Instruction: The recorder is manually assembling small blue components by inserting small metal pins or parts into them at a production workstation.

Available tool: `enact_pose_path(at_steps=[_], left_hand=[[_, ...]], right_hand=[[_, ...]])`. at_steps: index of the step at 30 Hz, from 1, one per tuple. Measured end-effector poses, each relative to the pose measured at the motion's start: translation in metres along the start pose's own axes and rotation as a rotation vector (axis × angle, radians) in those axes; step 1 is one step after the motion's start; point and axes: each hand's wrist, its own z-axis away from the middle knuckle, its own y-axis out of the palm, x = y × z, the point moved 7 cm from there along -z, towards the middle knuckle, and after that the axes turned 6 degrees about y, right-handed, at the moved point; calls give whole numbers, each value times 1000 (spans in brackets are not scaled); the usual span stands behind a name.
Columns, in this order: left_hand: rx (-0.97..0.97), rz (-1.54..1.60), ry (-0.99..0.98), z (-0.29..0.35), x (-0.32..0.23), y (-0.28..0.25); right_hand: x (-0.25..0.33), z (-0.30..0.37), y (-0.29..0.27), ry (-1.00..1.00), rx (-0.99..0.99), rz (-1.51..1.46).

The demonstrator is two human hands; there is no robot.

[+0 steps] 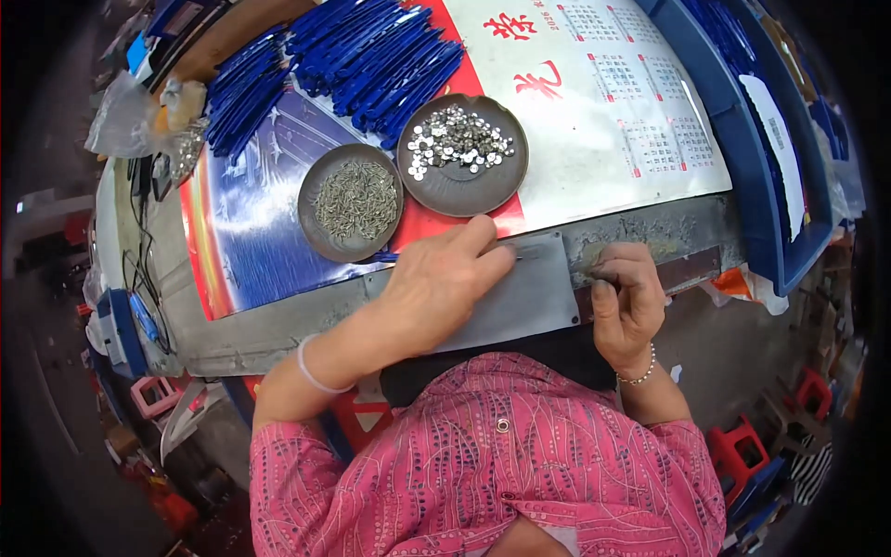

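Observation:
My left hand (441, 283) is over a grey metal plate (534, 302) at the table's front edge. Its thumb and forefinger come together near a thin, small piece that I cannot make out. To the right of the plate, my right hand (631, 302) is curled closed, and whatever its fingers hold is hidden. Beyond my left hand stands a round dark dish (309, 223) of small silver pins. A second dark dish (464, 197), touching it on the right, holds small shiny discs. A blue tip (383, 257) shows between the near dish and my left hand.
Slim dark-blue pieces (371, 65) lie heaped at the back left. A calendar poster (594, 176) covers much of the table. At the right edge stands a blue plastic bin (789, 251). Clear plastic bags (125, 116) and a black cable (139, 260) lie at the left.

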Motion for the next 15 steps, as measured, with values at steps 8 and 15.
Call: enact_pose_path(at_steps=[8,15], left_hand=[[116,-59,-139,47,16,-17],[9,5,-120,-9,-11,6]], right_hand=[[-3,-1,1,15,33,0],[4,0,2,-62,37,-3]])
